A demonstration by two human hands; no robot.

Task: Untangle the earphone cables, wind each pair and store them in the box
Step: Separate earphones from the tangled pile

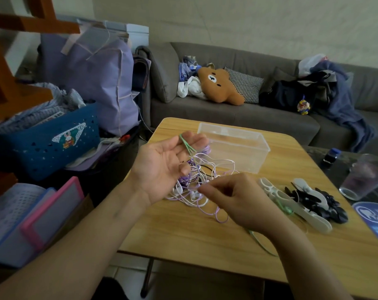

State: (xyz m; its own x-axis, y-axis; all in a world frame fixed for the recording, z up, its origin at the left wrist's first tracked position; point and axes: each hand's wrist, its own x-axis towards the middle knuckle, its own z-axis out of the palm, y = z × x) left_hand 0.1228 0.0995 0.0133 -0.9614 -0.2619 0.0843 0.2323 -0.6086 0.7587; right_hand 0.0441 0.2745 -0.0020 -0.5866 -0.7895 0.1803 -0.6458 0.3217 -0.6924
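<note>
Fingers pinch cable tangle; one box, two hands.

We see the earphone tangle on the table, just before the box; cable winders lie to the box's right.

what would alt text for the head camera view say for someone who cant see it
Two hands work a tangle of earphone cables above a wooden table: the left hand lies palm up with a green cable across its fingers, and the right hand pinches a strand. An empty clear plastic box stands behind the tangle, before a cluttered grey sofa.
</note>
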